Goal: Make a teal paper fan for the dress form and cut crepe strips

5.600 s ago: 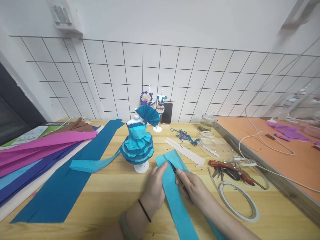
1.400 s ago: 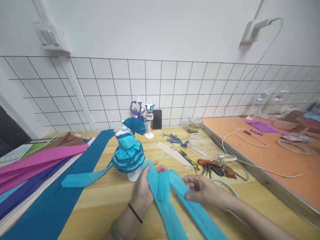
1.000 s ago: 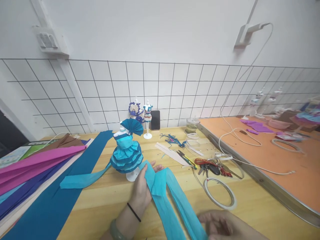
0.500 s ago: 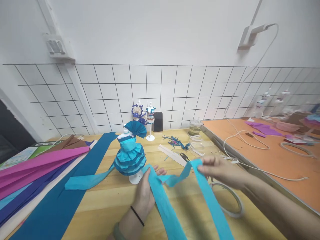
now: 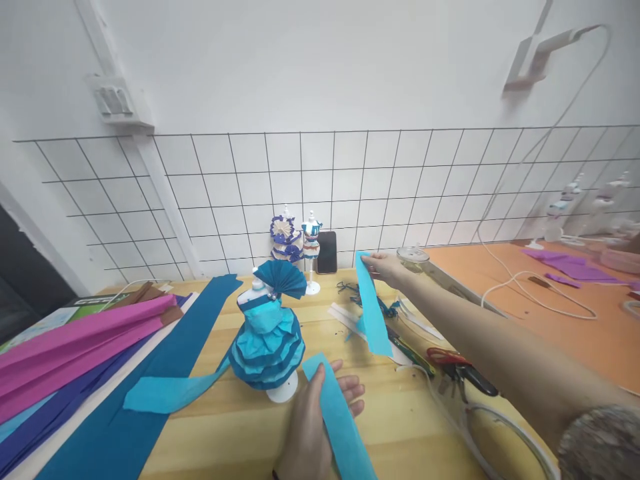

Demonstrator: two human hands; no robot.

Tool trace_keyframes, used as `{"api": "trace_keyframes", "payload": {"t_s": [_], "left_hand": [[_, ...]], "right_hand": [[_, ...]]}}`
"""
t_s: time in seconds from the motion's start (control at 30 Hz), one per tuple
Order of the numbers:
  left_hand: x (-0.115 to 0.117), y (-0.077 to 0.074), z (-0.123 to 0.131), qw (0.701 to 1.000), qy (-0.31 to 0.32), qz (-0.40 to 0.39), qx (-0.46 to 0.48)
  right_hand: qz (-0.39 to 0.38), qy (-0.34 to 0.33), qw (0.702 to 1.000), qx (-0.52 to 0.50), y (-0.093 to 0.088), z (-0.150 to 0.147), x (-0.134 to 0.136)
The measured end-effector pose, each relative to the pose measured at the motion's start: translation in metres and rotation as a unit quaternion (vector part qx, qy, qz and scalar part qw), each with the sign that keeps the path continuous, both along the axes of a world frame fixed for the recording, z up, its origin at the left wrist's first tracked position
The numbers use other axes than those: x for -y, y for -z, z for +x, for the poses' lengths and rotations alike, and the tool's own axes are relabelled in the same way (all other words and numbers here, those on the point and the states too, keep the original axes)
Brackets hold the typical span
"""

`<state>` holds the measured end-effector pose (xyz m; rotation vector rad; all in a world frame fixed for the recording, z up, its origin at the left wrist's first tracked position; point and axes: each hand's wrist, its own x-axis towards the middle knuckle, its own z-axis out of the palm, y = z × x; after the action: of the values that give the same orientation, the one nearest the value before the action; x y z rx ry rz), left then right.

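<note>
My left hand (image 5: 320,417) is low in the middle, its thumb pressing a light-blue crepe paper strip (image 5: 343,427) against the palm and fingers. Further out to the right, my right hand (image 5: 383,267) pinches the top of another light-blue paper piece (image 5: 373,310), which hangs down over the table. Just left of my left hand stands a small dress form (image 5: 267,333) in a ruffled blue paper dress with a dark-blue fan at its shoulder. A light-blue paper tail (image 5: 175,393) trails leftward from the skirt.
Folded crepe paper (image 5: 90,333) and a dark-blue sheet (image 5: 190,347) lie at left. Two small dress forms (image 5: 311,247) and a phone (image 5: 327,252) stand by the wall. Scissors (image 5: 463,370), a tape roll (image 5: 510,427) and a glass jar (image 5: 413,257) are at right.
My right hand has moved forward and away from my left, carrying its paper piece. The paper that ran between both hands is now two separate pieces. The view has shifted slightly.
</note>
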<state>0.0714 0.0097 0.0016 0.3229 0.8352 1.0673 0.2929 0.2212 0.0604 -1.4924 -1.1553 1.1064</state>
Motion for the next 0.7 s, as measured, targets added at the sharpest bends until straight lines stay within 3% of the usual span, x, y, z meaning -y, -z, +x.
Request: {"api": "trace_keyframes", "payload": {"t_s": [0.2,0.4,0.53,0.7], "left_hand": [[-0.007,0.0,0.001,0.999,0.003,-0.054,0.008],[-0.009,-0.003,0.001,0.997,0.006,-0.074,0.012],[-0.005,-0.002,0.001,0.999,0.01,-0.042,0.015],[0.004,-0.002,0.004,0.998,0.054,0.029,-0.015]], "right_hand": [[-0.03,0.039,0.997,0.066,0.02,0.001,-0.03],[-0.072,0.022,0.989,0.13,0.017,0.01,-0.021],[-0.065,-0.052,0.984,0.159,0.005,-0.007,0.016],[-0.063,-0.275,0.951,0.126,0.002,-0.059,0.109]]}}
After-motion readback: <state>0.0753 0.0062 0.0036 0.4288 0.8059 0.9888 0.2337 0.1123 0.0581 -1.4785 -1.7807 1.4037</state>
